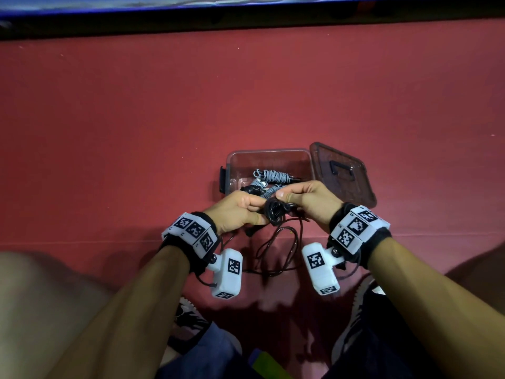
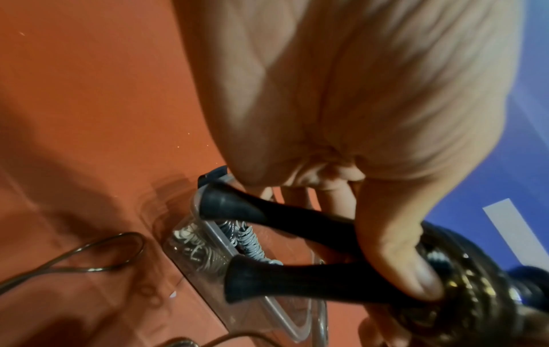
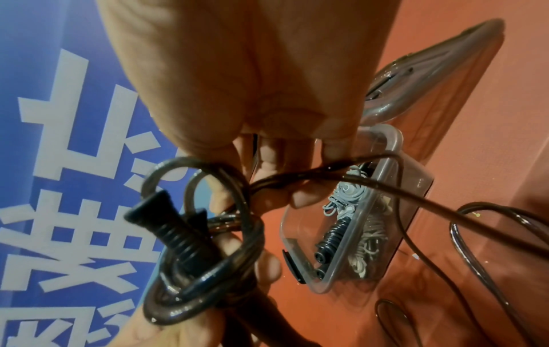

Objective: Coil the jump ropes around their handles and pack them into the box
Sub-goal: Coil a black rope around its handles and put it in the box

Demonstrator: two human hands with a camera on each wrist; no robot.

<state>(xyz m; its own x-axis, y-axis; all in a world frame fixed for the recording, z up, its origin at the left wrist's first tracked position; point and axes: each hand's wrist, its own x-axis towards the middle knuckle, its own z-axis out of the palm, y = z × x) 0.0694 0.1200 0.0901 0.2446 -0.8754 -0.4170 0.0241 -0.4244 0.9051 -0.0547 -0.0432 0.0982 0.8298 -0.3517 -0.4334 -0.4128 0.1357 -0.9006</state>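
Under me lies the red surface (image 1: 109, 119), and on it the clear box (image 1: 269, 157) with its lid (image 1: 352, 192) off and lying just beside it on the right; a grey coiled rope (image 1: 273, 176) and a black one (image 3: 334, 232) are already inside. My left hand (image 1: 236, 212) is clamped round the two black handles (image 2: 297, 246) of the rope in work, held side by side above the near edge of the box. My right hand (image 1: 306, 198) pinches the dark cord (image 3: 326, 175) and leads it around the handles, where several turns (image 1: 274, 210) already sit. The loose remainder (image 1: 276, 250) trails in loops on the surface toward me. I judge the winding is midway: I would keep the cord taut, lay each turn snug against the last, and hold the handles parallel so nothing slips.
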